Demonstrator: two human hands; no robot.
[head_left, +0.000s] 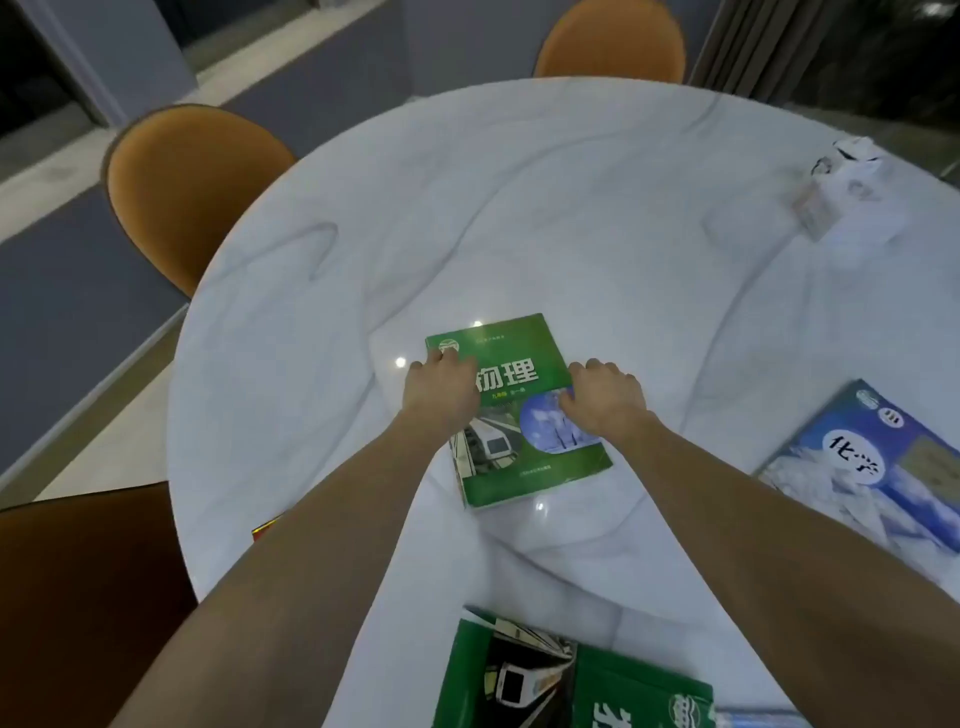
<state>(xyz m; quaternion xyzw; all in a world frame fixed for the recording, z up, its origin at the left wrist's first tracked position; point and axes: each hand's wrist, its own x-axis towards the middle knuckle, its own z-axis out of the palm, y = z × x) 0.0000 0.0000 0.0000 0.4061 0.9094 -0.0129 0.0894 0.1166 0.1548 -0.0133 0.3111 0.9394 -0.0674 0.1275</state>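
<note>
A green textbook (524, 457) with a train picture lies flat near the middle of the round white marble table (519, 218). My left hand (441, 389) lies on the book's left side, fingers reaching its far left corner. My right hand (605, 397) lies on the book's right edge with its fingers curled down over that edge. Whether either hand grips or only presses cannot be told.
A blue textbook (872, 467) lies at the right edge. A second green book (561, 680) lies at the near edge, and a red corner (265, 530) peeks out under my left forearm. A white crumpled packet (841, 192) sits far right. Orange chairs (182, 192) ring the table.
</note>
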